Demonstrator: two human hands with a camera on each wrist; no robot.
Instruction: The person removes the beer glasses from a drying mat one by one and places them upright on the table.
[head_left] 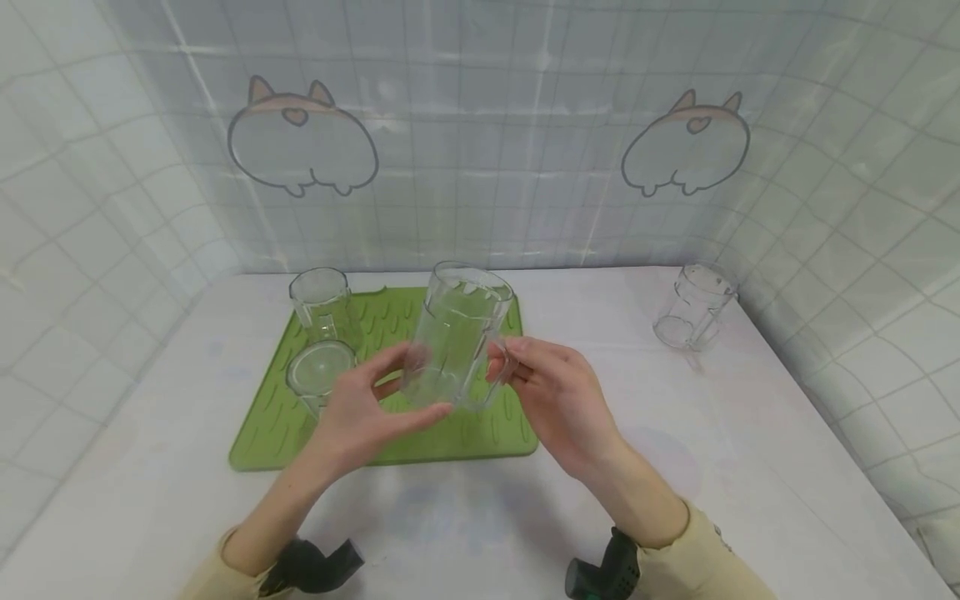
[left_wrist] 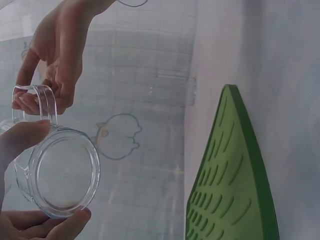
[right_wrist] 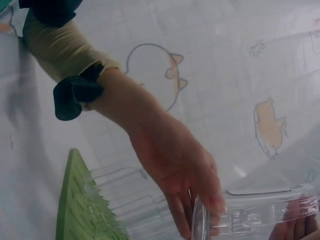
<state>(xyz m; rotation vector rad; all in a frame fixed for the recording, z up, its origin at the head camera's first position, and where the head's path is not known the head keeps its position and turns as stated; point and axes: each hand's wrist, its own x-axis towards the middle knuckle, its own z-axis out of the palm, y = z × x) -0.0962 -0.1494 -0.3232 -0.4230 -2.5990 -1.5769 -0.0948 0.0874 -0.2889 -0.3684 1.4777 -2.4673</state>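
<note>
You hold a clear mug (head_left: 459, 325) tilted above the green mat (head_left: 262, 429): your left hand (head_left: 363, 417) grips its body near the base, and your right hand (head_left: 561, 392) pinches its handle. Two other mugs (head_left: 321, 371) stand on the mat's left side; a far mug (head_left: 693, 308) sits right of the mat on the tabletop (head_left: 750, 467).

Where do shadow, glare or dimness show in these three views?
Head view: pale glare streaks on the backdrop, soft shadows on the tabletop below the green mat; left wrist view: dimmer, with a grey shadow band on the tabletop; right wrist view: also dim, bright glints along the held mug.
</note>
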